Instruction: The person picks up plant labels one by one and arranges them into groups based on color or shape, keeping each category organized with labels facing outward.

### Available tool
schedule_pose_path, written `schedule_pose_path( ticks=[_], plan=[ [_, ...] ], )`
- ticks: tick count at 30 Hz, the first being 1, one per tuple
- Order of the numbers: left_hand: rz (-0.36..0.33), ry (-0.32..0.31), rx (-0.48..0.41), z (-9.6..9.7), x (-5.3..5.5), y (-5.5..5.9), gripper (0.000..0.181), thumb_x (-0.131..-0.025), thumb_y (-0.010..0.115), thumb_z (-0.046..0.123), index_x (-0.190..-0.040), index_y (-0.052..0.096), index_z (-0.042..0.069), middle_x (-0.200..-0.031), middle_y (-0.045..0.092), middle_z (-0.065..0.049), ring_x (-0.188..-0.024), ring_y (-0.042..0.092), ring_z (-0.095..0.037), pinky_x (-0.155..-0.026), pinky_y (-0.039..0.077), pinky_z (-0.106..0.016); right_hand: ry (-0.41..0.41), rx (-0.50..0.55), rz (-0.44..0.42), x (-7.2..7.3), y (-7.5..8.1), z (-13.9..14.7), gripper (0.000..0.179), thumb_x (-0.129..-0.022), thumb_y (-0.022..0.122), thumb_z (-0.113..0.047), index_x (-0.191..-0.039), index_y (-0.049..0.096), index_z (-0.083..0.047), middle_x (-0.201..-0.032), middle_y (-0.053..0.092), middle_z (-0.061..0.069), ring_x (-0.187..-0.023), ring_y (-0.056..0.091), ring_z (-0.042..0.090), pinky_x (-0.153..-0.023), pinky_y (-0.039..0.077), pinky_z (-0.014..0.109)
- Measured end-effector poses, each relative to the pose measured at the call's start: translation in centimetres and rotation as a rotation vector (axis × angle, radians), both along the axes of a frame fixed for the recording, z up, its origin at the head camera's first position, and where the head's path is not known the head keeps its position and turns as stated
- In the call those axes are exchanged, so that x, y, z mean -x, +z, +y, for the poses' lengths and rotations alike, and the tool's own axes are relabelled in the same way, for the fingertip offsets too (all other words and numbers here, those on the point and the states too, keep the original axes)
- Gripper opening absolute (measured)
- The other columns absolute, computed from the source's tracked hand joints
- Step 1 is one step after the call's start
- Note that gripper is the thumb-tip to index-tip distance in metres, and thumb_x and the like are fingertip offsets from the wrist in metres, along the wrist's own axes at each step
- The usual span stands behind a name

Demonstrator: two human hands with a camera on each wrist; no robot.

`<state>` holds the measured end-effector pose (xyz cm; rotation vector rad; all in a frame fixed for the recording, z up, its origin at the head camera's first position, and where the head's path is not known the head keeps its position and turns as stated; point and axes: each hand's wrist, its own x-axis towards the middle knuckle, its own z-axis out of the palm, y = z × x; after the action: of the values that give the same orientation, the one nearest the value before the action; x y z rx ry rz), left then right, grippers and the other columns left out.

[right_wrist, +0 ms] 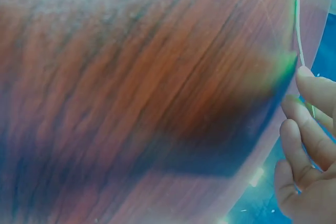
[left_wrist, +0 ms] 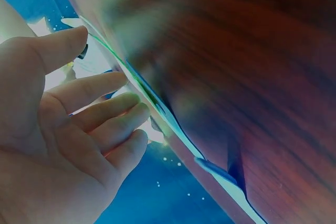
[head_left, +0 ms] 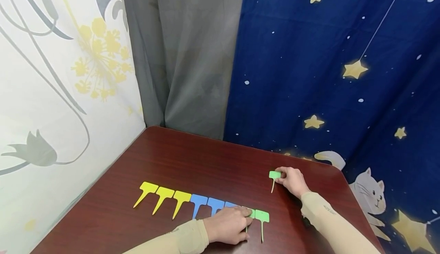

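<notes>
A row of T-shaped plastic plant labels lies on the table: three yellow labels (head_left: 165, 192), then blue labels (head_left: 199, 199), then green labels (head_left: 262, 216) at the right end. My left hand (head_left: 228, 225) rests low over the row, its fingertips touching a green label beside the end one and its back covering parts of the blue ones. In the left wrist view its fingers (left_wrist: 115, 108) are loosely bent and grip nothing. Further back and to the right, my right hand (head_left: 293, 181) pinches a separate green label (head_left: 274, 175) by its head between thumb and fingers, stem toward me.
The dark red wooden table (head_left: 206, 158) has rounded far corners. A white patterned cloth (head_left: 68, 93) hangs along its left side. Behind stand a grey curtain (head_left: 196, 55) and a blue curtain (head_left: 292, 74) with stars and a cat.
</notes>
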<state>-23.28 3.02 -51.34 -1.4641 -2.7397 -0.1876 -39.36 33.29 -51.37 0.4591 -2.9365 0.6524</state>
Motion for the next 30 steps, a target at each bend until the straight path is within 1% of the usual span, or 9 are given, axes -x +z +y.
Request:
schedule_pose_path(
  ticks=[5,8,10,12,14,20,27,30],
  plan=[
    [0.036,-0.015,0.011,0.0,0.0,-0.2,0.041,-0.099,0.063,0.044,-0.128,0.069,0.017,-0.14,0.059,-0.003,-0.129,0.054,-0.011,-0.103,0.044,-0.024,0.026,-0.026,0.049,-0.9,1.0,-0.1,0.035,-0.083,0.085,-0.022,-0.116,0.075,-0.018,-0.092,0.066,-0.004,-0.079,0.06,0.016,-0.069,0.05,0.037],
    [0.04,-0.02,0.021,0.0,0.2,-0.2,0.04,-0.098,0.063,0.044,-0.127,0.07,0.017,-0.139,0.059,-0.003,-0.129,0.054,-0.011,-0.104,0.043,-0.023,0.037,-0.044,0.069,-1.7,1.7,-0.2,0.036,-0.083,0.085,-0.025,-0.118,0.075,-0.019,-0.102,0.067,-0.002,-0.09,0.063,0.022,-0.076,0.052,0.044],
    [0.036,-0.018,0.028,0.1,0.2,-0.2,0.04,-0.099,0.063,0.044,-0.127,0.07,0.018,-0.139,0.059,-0.003,-0.129,0.054,-0.011,-0.104,0.042,-0.022,0.047,-0.048,0.081,-2.2,1.9,-0.3,0.037,-0.083,0.085,-0.027,-0.119,0.075,-0.019,-0.107,0.066,-0.001,-0.098,0.063,0.025,-0.083,0.051,0.049],
    [0.027,-0.014,0.033,0.1,0.2,-0.2,0.04,-0.099,0.062,0.045,-0.127,0.07,0.018,-0.139,0.059,-0.002,-0.129,0.054,-0.01,-0.104,0.042,-0.022,0.056,-0.044,0.087,-2.8,2.1,-0.3,0.038,-0.083,0.085,-0.027,-0.119,0.075,-0.019,-0.11,0.065,-0.001,-0.102,0.061,0.026,-0.088,0.049,0.053],
    [0.021,-0.012,0.035,0.1,0.1,-0.2,0.039,-0.099,0.062,0.045,-0.127,0.07,0.018,-0.139,0.059,-0.002,-0.129,0.054,-0.01,-0.104,0.042,-0.022,0.062,-0.039,0.093,-3.4,2.2,-0.3,0.038,-0.082,0.085,-0.029,-0.118,0.075,-0.021,-0.111,0.064,-0.002,-0.105,0.059,0.025,-0.09,0.048,0.055],
    [-0.007,-0.015,0.033,0.1,0.1,-0.2,0.039,-0.1,0.06,0.044,-0.127,0.07,0.018,-0.14,0.058,-0.003,-0.13,0.053,-0.01,-0.105,0.042,-0.022,0.081,-0.011,0.096,-5.6,3.0,-0.2,0.036,-0.082,0.085,-0.031,-0.116,0.075,-0.026,-0.114,0.062,-0.005,-0.109,0.056,0.023,-0.092,0.047,0.053],
    [-0.026,-0.022,0.033,0.2,0.0,0.1,0.039,-0.105,0.05,0.043,-0.129,0.069,0.017,-0.142,0.057,-0.001,-0.131,0.052,-0.01,-0.106,0.041,-0.023,0.103,0.001,0.104,-7.9,3.6,0.2,0.037,-0.082,0.085,-0.031,-0.117,0.075,-0.025,-0.118,0.06,-0.006,-0.113,0.056,0.023,-0.093,0.047,0.052],
    [-0.026,-0.023,0.035,0.1,0.1,0.1,0.042,-0.106,0.049,0.043,-0.131,0.067,0.015,-0.142,0.057,-0.001,-0.132,0.052,-0.01,-0.106,0.04,-0.023,0.114,-0.001,0.1,-8.7,3.7,0.2,0.038,-0.082,0.086,-0.031,-0.117,0.075,-0.025,-0.121,0.06,-0.005,-0.115,0.055,0.023,-0.094,0.047,0.051]
  ],
)
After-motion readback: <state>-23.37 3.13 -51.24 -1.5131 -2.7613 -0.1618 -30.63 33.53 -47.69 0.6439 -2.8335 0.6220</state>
